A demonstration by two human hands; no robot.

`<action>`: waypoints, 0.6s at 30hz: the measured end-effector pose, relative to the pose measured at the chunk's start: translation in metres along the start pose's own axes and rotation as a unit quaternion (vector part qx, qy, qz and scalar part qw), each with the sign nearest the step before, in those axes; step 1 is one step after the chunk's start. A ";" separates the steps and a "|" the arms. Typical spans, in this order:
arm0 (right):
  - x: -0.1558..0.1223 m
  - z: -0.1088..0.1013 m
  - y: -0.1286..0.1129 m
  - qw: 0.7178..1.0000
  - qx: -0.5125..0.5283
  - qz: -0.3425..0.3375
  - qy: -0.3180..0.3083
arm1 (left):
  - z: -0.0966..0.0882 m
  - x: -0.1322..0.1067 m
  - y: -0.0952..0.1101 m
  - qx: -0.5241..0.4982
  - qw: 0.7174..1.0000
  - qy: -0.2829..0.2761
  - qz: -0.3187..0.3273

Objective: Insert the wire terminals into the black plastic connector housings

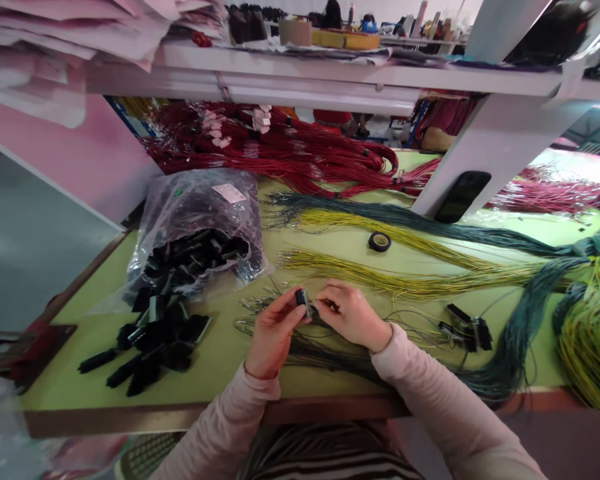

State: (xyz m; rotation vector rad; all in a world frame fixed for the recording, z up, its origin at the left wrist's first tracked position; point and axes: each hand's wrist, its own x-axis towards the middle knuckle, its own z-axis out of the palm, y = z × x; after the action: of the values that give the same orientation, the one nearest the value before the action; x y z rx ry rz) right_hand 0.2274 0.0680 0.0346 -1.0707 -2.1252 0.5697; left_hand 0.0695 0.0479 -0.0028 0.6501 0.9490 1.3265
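My left hand (275,331) pinches a small black connector housing (303,300) just above the green table (220,360). My right hand (349,312) is closed right beside it, fingertips pressed to the connector's side and holding a thin wire end that I can barely make out. Under both hands lies a bundle of thin dark wires (300,347). A pile of loose black connectors (155,340) spills from a clear plastic bag (200,227) to the left of my left hand.
Yellow wire bundles (405,277), dark green wires (430,223) and red wires (290,153) cross the table behind my hands. A roll of black tape (379,241) lies mid-table. Finished connectors with wires (467,330) sit to the right. A white shelf (330,80) overhangs.
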 end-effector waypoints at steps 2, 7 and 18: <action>0.001 0.000 0.000 1.000 0.020 0.004 -0.008 | 0.000 0.000 -0.001 0.003 1.000 -0.002 0.010; 0.001 0.001 -0.003 0.999 0.049 0.002 -0.009 | -0.001 -0.001 -0.001 0.008 1.000 -0.008 0.025; 0.000 0.003 -0.004 0.994 0.098 0.040 -0.024 | 0.001 -0.001 -0.004 0.012 0.998 -0.039 0.057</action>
State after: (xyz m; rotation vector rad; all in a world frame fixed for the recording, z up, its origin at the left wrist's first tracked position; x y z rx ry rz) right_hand 0.2231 0.0652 0.0350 -1.0434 -2.0260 0.8325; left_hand 0.0726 0.0460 -0.0050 0.7784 0.8751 1.3813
